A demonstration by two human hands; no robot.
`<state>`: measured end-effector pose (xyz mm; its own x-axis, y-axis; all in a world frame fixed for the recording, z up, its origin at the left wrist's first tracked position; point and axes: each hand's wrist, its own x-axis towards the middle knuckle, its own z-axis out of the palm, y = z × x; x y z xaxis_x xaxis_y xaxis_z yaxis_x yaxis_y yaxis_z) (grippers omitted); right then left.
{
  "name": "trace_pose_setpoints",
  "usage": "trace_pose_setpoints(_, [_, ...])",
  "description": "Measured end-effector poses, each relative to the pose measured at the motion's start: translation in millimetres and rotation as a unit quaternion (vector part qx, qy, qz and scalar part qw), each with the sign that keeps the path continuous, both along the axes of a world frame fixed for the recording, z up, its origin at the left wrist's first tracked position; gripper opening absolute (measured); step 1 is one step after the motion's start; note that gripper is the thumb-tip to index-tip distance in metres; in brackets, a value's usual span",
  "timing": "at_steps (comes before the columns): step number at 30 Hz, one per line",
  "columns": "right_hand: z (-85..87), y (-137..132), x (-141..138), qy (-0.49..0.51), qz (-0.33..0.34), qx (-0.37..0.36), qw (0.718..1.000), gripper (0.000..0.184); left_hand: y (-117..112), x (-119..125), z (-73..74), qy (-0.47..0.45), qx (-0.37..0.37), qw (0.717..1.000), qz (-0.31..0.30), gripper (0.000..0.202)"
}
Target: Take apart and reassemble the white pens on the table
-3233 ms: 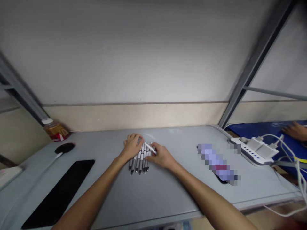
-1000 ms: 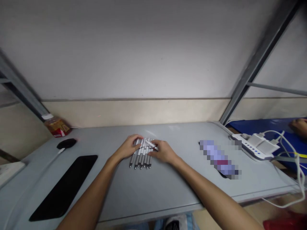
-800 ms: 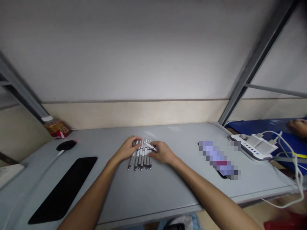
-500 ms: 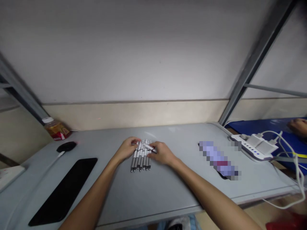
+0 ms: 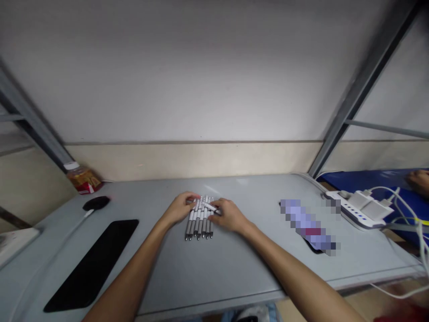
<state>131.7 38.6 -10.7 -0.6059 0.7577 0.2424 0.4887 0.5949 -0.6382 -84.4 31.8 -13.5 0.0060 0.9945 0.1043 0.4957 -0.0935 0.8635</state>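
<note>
Several white-and-grey pens point(image 5: 199, 222) lie side by side in a tight row on the grey table point(image 5: 214, 273), tips pointing toward me. My left hand point(image 5: 179, 208) curls its fingers over the row's upper left end and presses on the pens. My right hand point(image 5: 228, 215) rests against the row's right side. Its fingers pinch one white pen point(image 5: 210, 206) that lies crosswise over the tops of the others.
A flat black slab point(image 5: 94, 264) lies at the near left, with a black oval object point(image 5: 96, 202) and a tipped bottle point(image 5: 82, 179) behind it. A pixelated item point(image 5: 308, 226) and a white power strip point(image 5: 358, 210) with cables sit right. Another person's hand point(image 5: 418, 181) rests on a blue surface.
Both hands have squeezed the pens from a loose fan into a tighter, straighter row. The right hand has kept the crosswise pen throughout. The view has shifted slightly.
</note>
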Motion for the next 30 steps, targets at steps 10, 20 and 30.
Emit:
trace_pose_setpoints(10, [-2.7, -1.0, 1.2, -0.042, 0.021, 0.004, 0.999, 0.047, 2.3, 3.8, -4.8, 0.004, 0.025, 1.0, 0.019, 0.031])
trace_pose_setpoints(20, [-3.4, -0.5, 1.3, -0.025, 0.035, 0.033, 0.999, 0.037, 5.8, 5.7, -6.7, -0.009, 0.031, 0.998, 0.047, 0.032])
trace_pose_setpoints(30, [-4.0, -2.1, 1.7, -0.045, 0.03, 0.032, 0.998, 0.037, 9.1, 5.8, -10.1, -0.06, 0.056, 0.992, 0.091, 0.027])
